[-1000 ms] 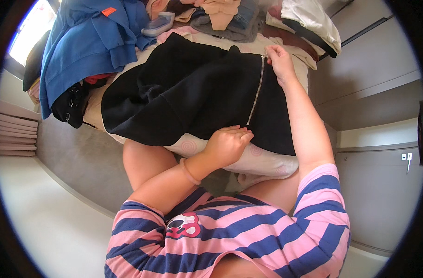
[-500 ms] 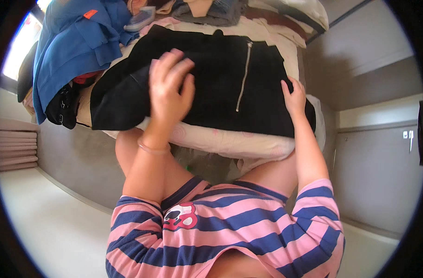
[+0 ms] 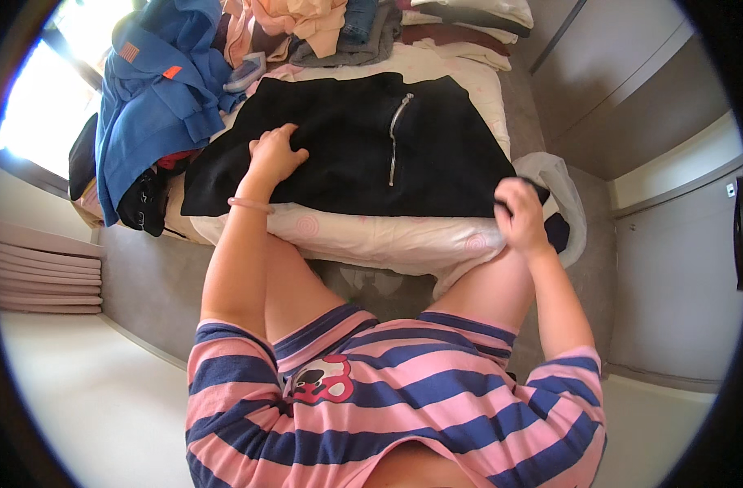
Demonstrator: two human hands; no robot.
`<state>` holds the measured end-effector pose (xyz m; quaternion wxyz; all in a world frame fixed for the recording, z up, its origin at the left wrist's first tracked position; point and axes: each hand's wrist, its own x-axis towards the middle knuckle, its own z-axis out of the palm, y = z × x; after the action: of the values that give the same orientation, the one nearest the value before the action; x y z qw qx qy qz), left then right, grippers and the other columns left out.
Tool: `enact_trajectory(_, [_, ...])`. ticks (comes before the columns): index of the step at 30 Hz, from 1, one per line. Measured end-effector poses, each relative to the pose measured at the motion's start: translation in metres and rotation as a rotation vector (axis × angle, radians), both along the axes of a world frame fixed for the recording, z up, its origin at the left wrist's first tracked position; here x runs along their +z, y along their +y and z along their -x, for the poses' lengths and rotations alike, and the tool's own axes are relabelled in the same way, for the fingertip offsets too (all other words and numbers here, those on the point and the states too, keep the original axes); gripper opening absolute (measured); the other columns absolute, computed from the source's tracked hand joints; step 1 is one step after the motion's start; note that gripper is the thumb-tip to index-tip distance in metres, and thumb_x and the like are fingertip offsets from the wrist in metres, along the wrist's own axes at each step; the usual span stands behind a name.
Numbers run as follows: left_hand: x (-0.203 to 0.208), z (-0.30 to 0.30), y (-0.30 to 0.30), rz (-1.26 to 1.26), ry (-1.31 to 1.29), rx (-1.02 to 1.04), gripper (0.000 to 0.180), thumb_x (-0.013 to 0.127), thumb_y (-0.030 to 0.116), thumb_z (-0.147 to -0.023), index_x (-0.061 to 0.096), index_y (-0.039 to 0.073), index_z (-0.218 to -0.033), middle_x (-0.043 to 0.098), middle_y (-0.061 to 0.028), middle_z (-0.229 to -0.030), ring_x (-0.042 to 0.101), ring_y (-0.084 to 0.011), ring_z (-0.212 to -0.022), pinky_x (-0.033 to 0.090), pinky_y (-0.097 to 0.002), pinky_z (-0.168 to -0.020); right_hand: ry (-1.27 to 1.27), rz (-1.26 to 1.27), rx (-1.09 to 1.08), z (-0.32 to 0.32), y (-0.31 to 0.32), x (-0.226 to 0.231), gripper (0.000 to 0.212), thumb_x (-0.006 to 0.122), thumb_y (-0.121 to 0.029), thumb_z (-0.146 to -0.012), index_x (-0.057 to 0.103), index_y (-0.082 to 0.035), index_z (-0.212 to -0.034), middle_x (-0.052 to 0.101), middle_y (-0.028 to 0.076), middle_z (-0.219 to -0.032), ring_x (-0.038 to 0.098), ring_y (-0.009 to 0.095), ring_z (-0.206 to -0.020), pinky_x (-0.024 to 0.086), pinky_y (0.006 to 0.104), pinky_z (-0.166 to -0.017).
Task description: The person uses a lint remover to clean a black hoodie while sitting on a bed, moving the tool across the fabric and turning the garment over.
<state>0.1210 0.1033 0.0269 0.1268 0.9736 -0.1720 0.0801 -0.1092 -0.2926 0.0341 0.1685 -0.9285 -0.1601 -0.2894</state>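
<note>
A black garment, skirt-like in shape, with a silver zipper [image 3: 339, 159] lies spread across the front of the bed. Resting on its left part is my left hand [image 3: 275, 156], fingers and thumb apart against the cloth. At the near right corner, my right hand [image 3: 521, 215] is closed around the garment's edge, and a bit of black cloth sticks up beyond its fingers. Its exact kind is hard to tell while it lies flat.
The bed's pale patterned sheet [image 3: 363, 236] shows along the front edge. A blue sweatshirt [image 3: 156, 98] is heaped at the left, with peach clothes [image 3: 302, 20] behind. Folded clothes [image 3: 461, 37] are stacked at the back right. Beside my right hand hangs a translucent plastic bag [image 3: 575, 203].
My left hand has come down from above onto the black garment. My right hand has moved nearer and closed on the garment's near right corner. The view has shifted slightly.
</note>
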Motion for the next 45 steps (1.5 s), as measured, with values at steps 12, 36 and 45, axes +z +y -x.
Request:
enact_trajectory(12, [0.039,0.233,0.099,0.13,-0.046,-0.457,0.032,0.073,0.011,-0.05,0.049,0.008,-0.07,0.05,-0.01,-0.07,0.053,-0.0324,-0.071,0.045,-0.0408,-0.076,0.315,-0.089,-0.038,0.165,0.01,0.057,0.051,0.059,0.005,-0.055,0.076,-0.009,-0.101,0.047,0.008,-0.07,0.05,0.027,-0.067,0.039,0.0391,-0.063])
enact_trajectory(36, [-0.002,-0.087,0.063,0.425,0.232,0.196,0.063,0.07,0.041,-0.092,0.056,-0.002,-0.136,0.064,-0.0235,-0.13,0.062,-0.0315,-0.119,0.046,-0.0377,-0.102,0.388,-0.37,-0.293,-0.175,-0.044,-0.007,0.04,0.064,-0.033,-0.097,0.065,-0.005,-0.125,0.069,0.017,-0.119,0.067,0.029,-0.109,0.052,0.0391,-0.094])
enact_trajectory(45, [-0.023,-0.073,0.04,0.704,0.097,0.322,0.057,0.071,0.047,-0.089,0.071,-0.004,-0.114,0.074,-0.0192,-0.106,0.07,-0.0268,-0.097,0.051,-0.0358,-0.087,0.088,-0.319,-0.572,-0.194,-0.022,-0.062,0.039,0.065,-0.042,-0.094,0.066,-0.006,-0.107,0.071,0.018,-0.1,0.066,0.038,-0.094,0.052,0.0435,-0.08])
